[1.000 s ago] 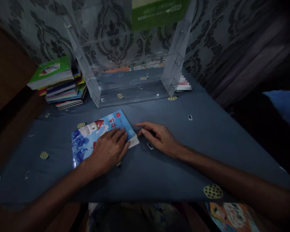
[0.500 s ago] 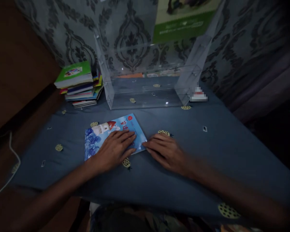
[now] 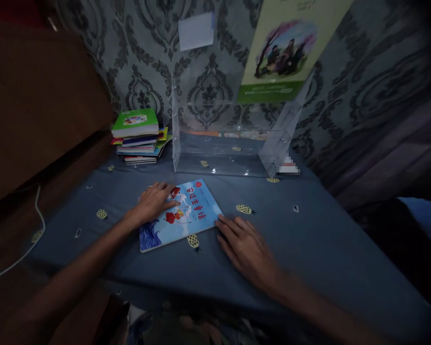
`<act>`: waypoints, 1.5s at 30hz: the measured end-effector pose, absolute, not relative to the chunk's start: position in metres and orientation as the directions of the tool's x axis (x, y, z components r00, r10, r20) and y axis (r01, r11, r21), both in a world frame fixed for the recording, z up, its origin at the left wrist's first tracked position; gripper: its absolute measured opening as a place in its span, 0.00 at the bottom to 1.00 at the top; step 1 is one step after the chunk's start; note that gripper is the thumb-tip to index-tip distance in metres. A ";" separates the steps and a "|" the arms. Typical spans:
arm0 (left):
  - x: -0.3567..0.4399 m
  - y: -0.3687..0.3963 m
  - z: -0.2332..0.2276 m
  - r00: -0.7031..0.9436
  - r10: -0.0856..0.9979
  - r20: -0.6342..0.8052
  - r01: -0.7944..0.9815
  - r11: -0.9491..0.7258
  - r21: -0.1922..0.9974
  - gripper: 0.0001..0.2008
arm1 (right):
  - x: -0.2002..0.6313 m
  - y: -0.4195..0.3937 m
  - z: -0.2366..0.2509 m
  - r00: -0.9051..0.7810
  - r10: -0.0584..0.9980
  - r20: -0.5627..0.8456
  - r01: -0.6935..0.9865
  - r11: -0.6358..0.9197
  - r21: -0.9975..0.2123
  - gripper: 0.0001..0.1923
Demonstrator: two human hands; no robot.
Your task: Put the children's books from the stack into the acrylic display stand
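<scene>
Your left hand [image 3: 153, 203] lies flat and open on the upper left part of the blue picture book [image 3: 181, 214], fingers spread across its cover and gripping nothing. Your right hand [image 3: 246, 247] rests open, palm down, on the blue cloth of the worktop [image 3: 319, 239], its fingertips touching the book's right corner without closing on it.

The book lies closed and face up, turned at a slant, roughly midway between the worktop's near edge and far edge and a little left of centre. It looks thin and light, with a glossy soft cover, so I judge it will bend if lifted by one corner and may slide on the cloth under a flat palm. The spine side or the two long edges look like the surest places to take hold, thumb on top and fingers slipped beneath.

Toward the far edge stands a clear acrylic rack [image 3: 233, 139], and a stack of books [image 3: 138, 136] sits at the far left corner, well apart from both of your hands.
</scene>
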State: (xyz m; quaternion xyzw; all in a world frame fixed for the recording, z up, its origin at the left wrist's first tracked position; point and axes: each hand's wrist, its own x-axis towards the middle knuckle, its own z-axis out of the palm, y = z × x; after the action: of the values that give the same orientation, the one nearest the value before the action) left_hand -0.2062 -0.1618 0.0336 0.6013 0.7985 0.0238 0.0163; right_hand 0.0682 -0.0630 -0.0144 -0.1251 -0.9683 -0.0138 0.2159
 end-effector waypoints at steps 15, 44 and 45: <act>-0.221 -0.152 0.087 -0.202 0.978 -0.046 0.731 0.182 0.658 0.16 | 0.035 -0.024 -0.013 -0.727 0.607 0.321 0.256 0.674 -0.693 0.29; -0.148 -0.225 0.003 0.277 0.906 0.320 0.958 -0.236 -0.162 0.09 | -0.087 -0.045 0.008 -0.971 -0.175 0.164 -0.239 0.769 -0.593 0.22; -0.148 -0.226 0.003 0.282 0.902 0.327 0.957 -0.238 -0.168 0.09 | -0.095 -0.039 0.006 -0.976 -0.148 0.159 -0.214 0.790 -0.575 0.22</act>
State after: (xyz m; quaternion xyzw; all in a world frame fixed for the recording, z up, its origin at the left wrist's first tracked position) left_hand -0.1479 -0.2260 0.0026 0.7826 0.5937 0.0811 -0.1687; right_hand -0.0950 -0.0388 0.0061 0.0958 -0.9446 0.3095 0.0529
